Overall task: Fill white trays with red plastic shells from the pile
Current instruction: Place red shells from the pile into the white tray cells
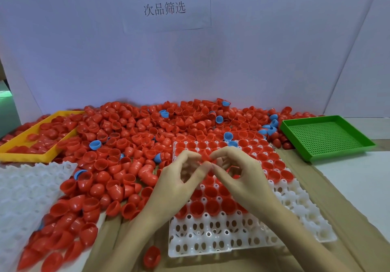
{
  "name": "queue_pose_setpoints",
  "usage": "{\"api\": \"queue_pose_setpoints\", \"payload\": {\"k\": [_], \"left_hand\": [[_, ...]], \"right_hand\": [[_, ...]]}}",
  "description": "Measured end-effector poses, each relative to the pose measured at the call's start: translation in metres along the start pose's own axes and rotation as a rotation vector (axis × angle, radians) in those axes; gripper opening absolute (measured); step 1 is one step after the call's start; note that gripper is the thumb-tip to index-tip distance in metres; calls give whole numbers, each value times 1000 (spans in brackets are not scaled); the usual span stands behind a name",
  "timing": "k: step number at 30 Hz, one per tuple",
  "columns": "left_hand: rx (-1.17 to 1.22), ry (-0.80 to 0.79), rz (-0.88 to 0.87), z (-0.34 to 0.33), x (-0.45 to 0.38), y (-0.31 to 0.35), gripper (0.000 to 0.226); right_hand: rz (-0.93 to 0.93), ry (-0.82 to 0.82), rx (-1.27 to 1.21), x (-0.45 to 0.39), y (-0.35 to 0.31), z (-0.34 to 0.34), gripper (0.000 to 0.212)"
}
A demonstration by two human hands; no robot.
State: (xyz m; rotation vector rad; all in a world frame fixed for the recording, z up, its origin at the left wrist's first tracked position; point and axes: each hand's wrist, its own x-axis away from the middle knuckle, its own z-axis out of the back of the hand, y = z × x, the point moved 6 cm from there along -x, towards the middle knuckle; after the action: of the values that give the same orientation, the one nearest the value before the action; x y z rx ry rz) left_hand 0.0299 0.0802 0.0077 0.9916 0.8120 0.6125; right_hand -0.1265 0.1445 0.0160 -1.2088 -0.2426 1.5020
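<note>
**Even, soft light; blur at the margins**

My view is bright and evenly lit, with a faint violet cast on the white backboard (253,60). Shadows under my hands are weak. The red shells (126,128) carry small glossy highlights. The wide lens bends straight lines, and the worktop's (358,183) near-left corner is smeared, out of focus.

Two hands, four trays, shells past counting

Two white trays (242,240) (27,189), one yellow tray (27,156) at left, one green tray (325,136) at right; red shells (118,136) too many to count, with over a dozen blue shells (95,144) scattered among them.
</note>
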Motion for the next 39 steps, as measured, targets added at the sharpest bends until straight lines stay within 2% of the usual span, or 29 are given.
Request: {"api": "queue_pose_setpoints", "payload": {"k": [2,6,10,14,16,19,23,27,34,39], "left_hand": [[-4,15,-6,2,1,-3,37],[82,-8,-29,1,-1,-3,24],[61,-43,-28,0,0,-2,24],[-125,23,-76,7,-1,-1,31],[-224,80,-99,14,-3,-3,29],[-491,144,-169,21,-5,-7,23],[-689,143,-188,23,-6,-18,20],[-707,118,-186,19,-6,-22,21],[-687,96,-178,18,-6,-25,24],[-690,84,-179,19,-7,-27,23]], "right_hand": [[24,8,48,0,-2,2,21],[60,13,67,1,-5,3,17],[74,-26,111,-4,-9,9,12],[-89,-228,112,-13,13,45,13],[-180,-280,87,-14,26,68,12],[-257,-334,8,-9,39,95,8],[-334,-512,34,3,52,112,14],[-347,-632,38,10,55,109,16],[-339,-629,48,9,57,104,10],[-359,-662,158,11,63,96,7]]}}
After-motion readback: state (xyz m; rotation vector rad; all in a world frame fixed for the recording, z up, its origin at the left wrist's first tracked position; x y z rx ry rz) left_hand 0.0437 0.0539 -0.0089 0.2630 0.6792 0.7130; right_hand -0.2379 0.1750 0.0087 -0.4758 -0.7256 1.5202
